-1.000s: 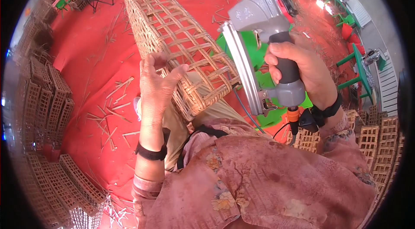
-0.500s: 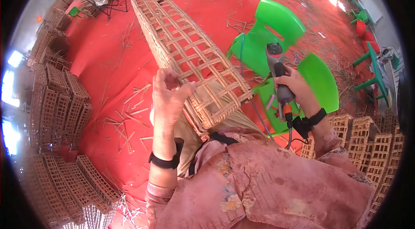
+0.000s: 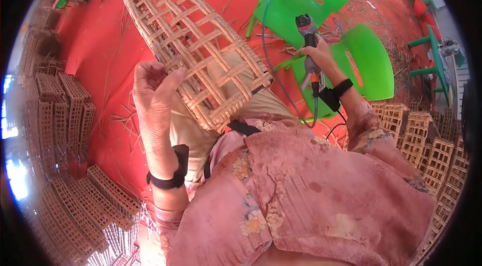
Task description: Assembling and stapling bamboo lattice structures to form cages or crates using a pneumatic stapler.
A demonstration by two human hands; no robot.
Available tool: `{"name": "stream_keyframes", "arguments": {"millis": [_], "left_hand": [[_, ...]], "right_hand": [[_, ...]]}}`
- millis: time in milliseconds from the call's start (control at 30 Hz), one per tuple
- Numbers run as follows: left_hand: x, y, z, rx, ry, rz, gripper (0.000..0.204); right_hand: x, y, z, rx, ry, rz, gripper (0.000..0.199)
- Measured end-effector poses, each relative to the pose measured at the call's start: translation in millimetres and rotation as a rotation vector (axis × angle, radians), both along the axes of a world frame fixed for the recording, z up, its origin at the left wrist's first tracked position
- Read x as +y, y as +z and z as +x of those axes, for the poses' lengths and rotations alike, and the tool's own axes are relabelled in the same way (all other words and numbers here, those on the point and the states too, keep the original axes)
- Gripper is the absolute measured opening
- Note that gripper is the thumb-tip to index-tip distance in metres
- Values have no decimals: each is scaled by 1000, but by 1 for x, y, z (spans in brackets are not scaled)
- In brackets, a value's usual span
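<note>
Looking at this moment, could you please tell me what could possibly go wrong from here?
1. The thin hose passes between the basket and a green chair; it might snag if the right hand swings the power tool across.
2. The basket slants over the legs, with the left hand at one long edge, so it could slip.
3. Loose sticks lie scattered on the red floor, perhaps a tripping risk.

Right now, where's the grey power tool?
Head view, right of centre: the grey power tool is in the right grip, between the woven basket and a green backrest.
</note>
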State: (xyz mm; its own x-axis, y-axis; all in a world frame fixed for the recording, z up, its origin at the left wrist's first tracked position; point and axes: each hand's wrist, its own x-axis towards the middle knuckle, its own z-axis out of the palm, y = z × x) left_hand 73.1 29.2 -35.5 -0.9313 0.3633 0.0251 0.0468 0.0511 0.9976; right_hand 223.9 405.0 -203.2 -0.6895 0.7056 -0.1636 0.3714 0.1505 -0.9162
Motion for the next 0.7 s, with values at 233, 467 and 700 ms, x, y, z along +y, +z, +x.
{"name": "stream_keyframes", "arguments": {"millis": [233,467,700], "left_hand": [[-21,-11,12,8,149,28,35],[-29,-6,51,234,215,-377,79],[-66,-21,62,399,364,-639,81]], "right_hand": [[38,-76,9,-289,13,412,80],[64,-139,46,-477,-136,413,88],[38,-129,22,-532,-96,248,91]]}}
